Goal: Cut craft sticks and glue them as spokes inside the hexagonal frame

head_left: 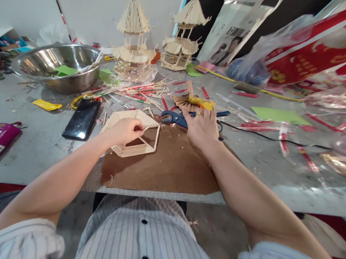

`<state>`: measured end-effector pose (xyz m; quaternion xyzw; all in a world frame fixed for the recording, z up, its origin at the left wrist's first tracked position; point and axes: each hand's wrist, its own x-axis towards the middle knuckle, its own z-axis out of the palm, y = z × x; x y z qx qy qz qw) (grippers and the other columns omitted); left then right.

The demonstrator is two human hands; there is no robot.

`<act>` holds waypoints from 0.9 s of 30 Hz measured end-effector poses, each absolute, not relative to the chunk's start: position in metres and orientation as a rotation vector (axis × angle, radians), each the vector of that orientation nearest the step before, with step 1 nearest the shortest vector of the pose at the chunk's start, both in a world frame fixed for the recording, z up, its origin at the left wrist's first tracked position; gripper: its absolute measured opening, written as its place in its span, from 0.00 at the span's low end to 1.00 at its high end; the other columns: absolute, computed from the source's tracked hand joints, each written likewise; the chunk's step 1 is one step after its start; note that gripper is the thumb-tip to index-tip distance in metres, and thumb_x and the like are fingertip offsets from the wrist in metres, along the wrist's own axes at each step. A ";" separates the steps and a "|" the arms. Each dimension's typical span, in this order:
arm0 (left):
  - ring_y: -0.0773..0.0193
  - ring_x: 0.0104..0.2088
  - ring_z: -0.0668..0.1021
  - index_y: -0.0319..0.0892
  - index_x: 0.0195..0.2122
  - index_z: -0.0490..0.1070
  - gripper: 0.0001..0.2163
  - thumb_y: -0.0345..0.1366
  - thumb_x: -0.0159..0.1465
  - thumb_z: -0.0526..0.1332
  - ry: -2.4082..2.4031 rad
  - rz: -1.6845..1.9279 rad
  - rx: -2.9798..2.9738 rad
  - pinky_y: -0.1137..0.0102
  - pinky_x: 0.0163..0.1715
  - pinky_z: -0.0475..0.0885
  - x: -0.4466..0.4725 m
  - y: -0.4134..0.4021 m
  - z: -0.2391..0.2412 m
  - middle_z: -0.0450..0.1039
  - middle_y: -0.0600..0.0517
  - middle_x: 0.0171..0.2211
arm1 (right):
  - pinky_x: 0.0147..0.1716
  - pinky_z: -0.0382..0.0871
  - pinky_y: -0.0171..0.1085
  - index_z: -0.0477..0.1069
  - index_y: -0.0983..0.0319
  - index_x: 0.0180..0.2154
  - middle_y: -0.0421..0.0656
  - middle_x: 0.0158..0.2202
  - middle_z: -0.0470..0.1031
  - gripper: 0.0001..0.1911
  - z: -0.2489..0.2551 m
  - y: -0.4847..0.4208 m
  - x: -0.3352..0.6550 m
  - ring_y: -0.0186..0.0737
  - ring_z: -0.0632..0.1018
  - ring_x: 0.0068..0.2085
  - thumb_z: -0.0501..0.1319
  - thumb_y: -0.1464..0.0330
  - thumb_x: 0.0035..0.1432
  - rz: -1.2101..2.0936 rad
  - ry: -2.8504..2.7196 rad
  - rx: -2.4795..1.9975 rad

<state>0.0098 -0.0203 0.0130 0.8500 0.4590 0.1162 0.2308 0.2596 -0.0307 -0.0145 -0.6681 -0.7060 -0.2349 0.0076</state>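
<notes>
My left hand (125,131) rests on a hexagonal frame of thin wooden sticks (132,133) and pinches one stick between thumb and fingers. The frame lies on a brown mat (165,166) at the table's near edge. My right hand (202,127) reaches forward over blue-handled scissors (176,118), fingers curled down toward them and toward a yellow object (202,103) beside a folded fan of sticks (184,102). A ring shows on one finger. Whether the right hand grips anything is hidden.
A black phone (82,119) lies left of the frame, a steel bowl (57,65) behind it. Two stick pagoda models (134,38) (183,37) stand at the back. Loose sticks (140,91), a black cable (277,139), green paper (278,115) and red packaging (310,55) litter the right.
</notes>
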 end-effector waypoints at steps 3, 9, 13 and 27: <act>0.69 0.29 0.72 0.39 0.33 0.72 0.11 0.39 0.55 0.54 1.261 0.250 2.338 0.73 0.30 0.63 0.007 -0.018 0.014 0.74 0.51 0.31 | 0.42 0.49 0.51 0.46 0.59 0.59 0.55 0.46 0.60 0.29 -0.015 -0.030 0.261 0.54 0.61 0.45 0.48 0.72 0.55 -0.744 -2.155 -2.083; 0.68 0.29 0.73 0.40 0.34 0.74 0.12 0.39 0.55 0.55 1.253 0.012 2.327 0.73 0.29 0.62 0.004 -0.015 0.016 0.75 0.51 0.31 | 0.42 0.51 0.51 0.46 0.63 0.58 0.58 0.46 0.62 0.32 -0.020 -0.027 0.268 0.58 0.62 0.46 0.51 0.63 0.53 -0.506 -2.202 -2.186; 0.68 0.30 0.73 0.41 0.34 0.74 0.11 0.38 0.54 0.55 1.223 -0.078 2.326 0.74 0.30 0.62 0.005 -0.016 0.015 0.76 0.51 0.32 | 0.42 0.53 0.50 0.46 0.63 0.58 0.60 0.48 0.61 0.34 -0.023 -0.027 0.270 0.59 0.62 0.47 0.48 0.54 0.53 -0.423 -2.154 -2.207; 0.71 0.27 0.72 0.39 0.33 0.74 0.10 0.36 0.53 0.58 1.165 -0.206 2.339 0.76 0.29 0.61 0.008 -0.017 0.018 0.75 0.52 0.30 | 0.41 0.57 0.47 0.49 0.65 0.57 0.60 0.48 0.63 0.43 -0.026 -0.027 0.270 0.59 0.65 0.47 0.42 0.43 0.48 -0.262 -2.225 -2.221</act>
